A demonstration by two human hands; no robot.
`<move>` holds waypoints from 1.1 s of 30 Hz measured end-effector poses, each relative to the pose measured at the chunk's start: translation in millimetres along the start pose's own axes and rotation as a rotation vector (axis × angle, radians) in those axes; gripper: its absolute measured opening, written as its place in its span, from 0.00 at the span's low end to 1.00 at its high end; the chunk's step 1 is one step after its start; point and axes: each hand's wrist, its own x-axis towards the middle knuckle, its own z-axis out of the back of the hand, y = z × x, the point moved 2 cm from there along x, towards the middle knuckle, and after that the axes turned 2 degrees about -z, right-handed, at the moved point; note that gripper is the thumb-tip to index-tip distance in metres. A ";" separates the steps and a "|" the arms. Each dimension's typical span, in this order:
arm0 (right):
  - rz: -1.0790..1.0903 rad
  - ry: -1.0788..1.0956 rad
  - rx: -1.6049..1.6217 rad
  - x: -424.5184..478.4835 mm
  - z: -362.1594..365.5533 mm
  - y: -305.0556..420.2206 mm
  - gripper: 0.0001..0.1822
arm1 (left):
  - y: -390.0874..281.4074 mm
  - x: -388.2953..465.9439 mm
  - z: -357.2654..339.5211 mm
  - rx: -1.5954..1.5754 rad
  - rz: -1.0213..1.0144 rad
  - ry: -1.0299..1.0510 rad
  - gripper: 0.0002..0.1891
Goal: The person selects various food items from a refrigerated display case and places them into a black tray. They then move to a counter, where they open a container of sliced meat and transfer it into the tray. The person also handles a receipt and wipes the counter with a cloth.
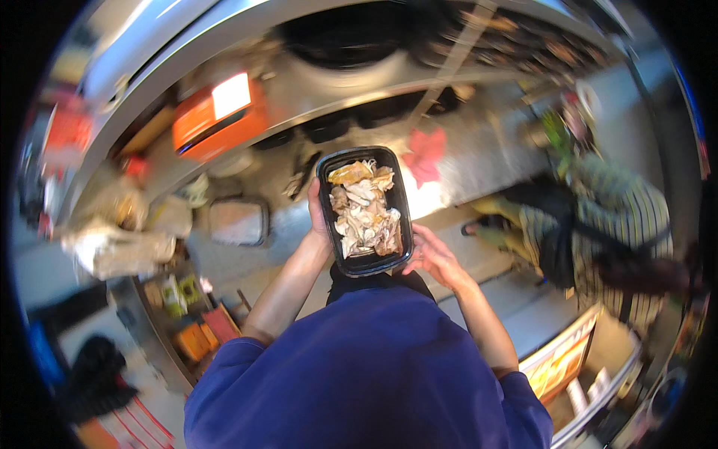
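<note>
Between my two hands is a black plastic food container [401, 196], held in front of my body. Pale and brownish pieces of food [364, 210], perhaps shredded meat, lie in it; their exact kind is unclear. My left hand [317, 210] grips the container's left long side, thumb along the rim. At its lower right corner, my right hand [433, 257] supports the container with the fingers. Beyond it on the metal counter lies a crumpled red cloth or wrapper [425, 156], blurred.
A metal counter [488, 151] stretches ahead, with an orange box-shaped device [221, 126] at its back left. Another black-rimmed container [238, 221] sits to the left, near plastic bags [123, 250]. A person in a striped top [606, 224] stands at the right. Shelves [162, 331] stand lower left.
</note>
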 end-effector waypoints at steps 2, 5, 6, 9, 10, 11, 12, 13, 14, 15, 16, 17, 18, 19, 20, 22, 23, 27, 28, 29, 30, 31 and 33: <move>0.117 -0.177 0.057 -42.1 -18.3 10.5 0.32 | 45.9 25.0 -30.4 -0.007 0.158 0.064 0.49; 0.314 -0.419 0.094 -101.9 -4.1 6.6 0.28 | 115.0 51.6 -59.3 0.040 0.343 0.150 0.46; 0.387 -0.497 0.082 -123.3 3.0 4.9 0.27 | 137.3 58.5 -71.6 0.115 0.400 0.158 0.44; 0.587 -0.680 0.085 -204.1 20.7 0.8 0.29 | 202.3 72.5 -106.5 0.517 0.483 0.177 0.35; 0.582 -0.809 0.006 -232.4 32.7 -10.6 0.30 | 225.1 68.9 -122.4 0.694 0.497 0.274 0.35; 0.573 -0.909 -0.054 -261.7 34.4 -18.0 0.31 | 249.3 59.3 -138.5 0.864 0.507 0.383 0.35; 0.544 -1.013 -0.097 -287.8 33.6 -25.4 0.31 | 277.3 45.7 -145.1 0.972 0.598 0.347 0.38; 0.517 -1.124 -0.160 -316.1 32.0 -29.1 0.32 | 303.2 48.4 -116.5 1.188 0.490 0.391 0.40; 0.545 -1.191 -0.102 -342.0 33.1 -44.7 0.34 | 335.4 32.4 -142.8 1.175 0.541 0.389 0.38; 0.581 -1.255 -0.063 -365.4 35.1 -60.1 0.37 | 366.6 25.2 -155.4 1.113 0.586 0.470 0.36; 0.832 -1.130 0.024 -385.5 49.6 -79.0 0.36 | 400.1 17.7 -159.7 1.025 0.640 0.553 0.35; 1.074 -0.964 0.100 -405.1 62.5 -98.9 0.36 | 431.4 5.0 -166.6 0.986 0.681 0.620 0.33; 1.114 -0.902 0.308 -425.5 68.1 -114.6 0.36 | 457.0 -9.8 -176.7 0.969 0.694 0.676 0.31; 1.149 -0.812 0.504 -433.9 65.3 -131.1 0.37 | 485.8 -29.1 -186.4 0.997 0.711 0.730 0.31; 1.176 -0.690 0.689 -455.1 68.6 -139.7 0.37 | 512.3 -48.4 -197.2 1.018 0.725 0.783 0.31; 1.488 -0.554 0.812 -497.7 59.3 -138.3 0.38 | 578.1 -84.6 -208.6 1.045 0.627 0.954 0.31; 1.587 -0.512 0.877 -519.5 54.6 -140.7 0.38 | 615.2 -105.0 -215.0 1.048 0.577 1.038 0.31; 1.910 -0.573 0.768 -590.0 54.2 -159.2 0.38 | 694.5 -169.6 -281.5 1.112 0.621 1.478 0.30; 1.994 -0.566 0.644 -606.4 52.8 -162.4 0.38 | 712.0 -180.1 -292.9 1.116 0.638 1.593 0.30; 1.974 -0.782 0.601 -622.6 55.3 -161.7 0.37 | 725.4 -193.0 -308.2 1.113 0.583 1.694 0.30; 1.992 -0.978 0.445 -634.9 58.5 -173.6 0.38 | 744.2 -204.4 -318.6 1.064 0.607 1.752 0.30; 1.993 -1.182 0.280 -653.1 55.2 -183.6 0.38 | 765.0 -216.9 -329.5 1.005 0.634 1.811 0.31; 2.106 -1.034 0.343 -692.5 48.9 -184.0 0.37 | 826.1 -218.8 -347.4 0.922 0.701 1.859 0.30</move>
